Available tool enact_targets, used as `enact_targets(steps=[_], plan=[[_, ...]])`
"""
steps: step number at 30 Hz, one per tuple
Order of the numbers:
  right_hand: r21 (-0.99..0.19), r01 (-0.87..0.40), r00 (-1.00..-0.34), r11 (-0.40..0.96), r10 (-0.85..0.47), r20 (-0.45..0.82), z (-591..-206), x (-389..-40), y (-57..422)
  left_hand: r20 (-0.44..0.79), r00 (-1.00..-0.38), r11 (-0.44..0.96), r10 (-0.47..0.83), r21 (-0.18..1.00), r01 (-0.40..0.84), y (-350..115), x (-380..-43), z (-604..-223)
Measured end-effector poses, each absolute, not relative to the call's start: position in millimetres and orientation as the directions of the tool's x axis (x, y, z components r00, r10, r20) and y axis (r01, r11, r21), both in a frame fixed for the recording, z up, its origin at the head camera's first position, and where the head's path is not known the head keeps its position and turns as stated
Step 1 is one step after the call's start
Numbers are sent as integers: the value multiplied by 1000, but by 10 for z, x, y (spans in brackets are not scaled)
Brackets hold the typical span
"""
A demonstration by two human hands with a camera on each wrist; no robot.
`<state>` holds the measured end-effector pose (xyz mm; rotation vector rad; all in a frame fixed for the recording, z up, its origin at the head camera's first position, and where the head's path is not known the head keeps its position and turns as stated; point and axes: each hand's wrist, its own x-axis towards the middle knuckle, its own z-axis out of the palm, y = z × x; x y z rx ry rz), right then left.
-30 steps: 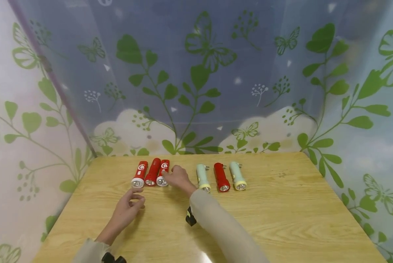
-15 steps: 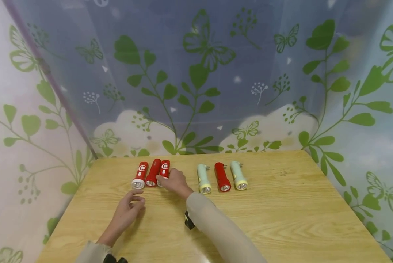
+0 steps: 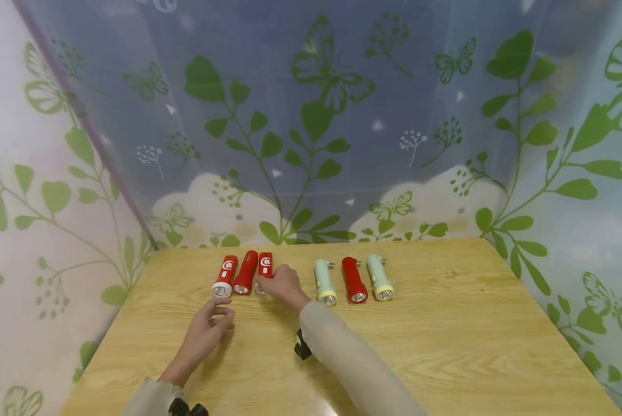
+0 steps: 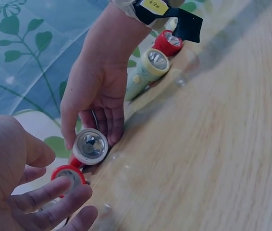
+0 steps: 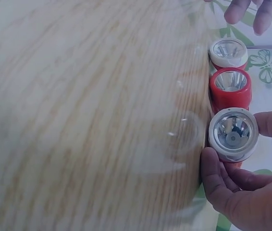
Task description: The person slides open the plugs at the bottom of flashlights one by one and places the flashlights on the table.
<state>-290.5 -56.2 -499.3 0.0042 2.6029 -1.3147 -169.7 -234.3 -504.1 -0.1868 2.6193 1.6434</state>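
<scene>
My right hand [image 3: 286, 283] grips a red flashlight with a white rim [image 5: 233, 134] around its head, thumb and fingers on either side of it. It lies on the table. To its left is an all-red flashlight [image 3: 245, 271], and beyond that a second white-rimmed red flashlight [image 3: 225, 276]. My left hand [image 3: 205, 333] hovers just in front of these, fingers loosely bent and holding nothing. In the left wrist view its fingers [image 4: 54, 202] overlap the all-red flashlight's head.
On the right lie a pale green flashlight [image 3: 324, 282], a red one [image 3: 354, 279] and another pale green one [image 3: 380, 277], lenses toward me. The wooden table [image 3: 446, 335] ends at a patterned curtain [image 3: 404, 115] behind, with more curtain on both sides.
My right hand has slid from the body of the right white-rimmed flashlight to its head, which has shifted slightly right, away from the all-red one. The left hand has stayed nearly still.
</scene>
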Motion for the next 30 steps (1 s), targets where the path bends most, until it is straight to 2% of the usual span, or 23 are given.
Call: enact_targets(steps=[13, 30], plan=[[-851, 176, -971, 495, -53, -232, -5027, -2906, -524, -62, -996, 398, -70, 914, -85, -2259, -1788, -4947], [-890, 55, -993, 454, -68, -95, -4943, -2799, -334, -14, -999, 358, -40, 933, -27, -2060, -1959, -4824]])
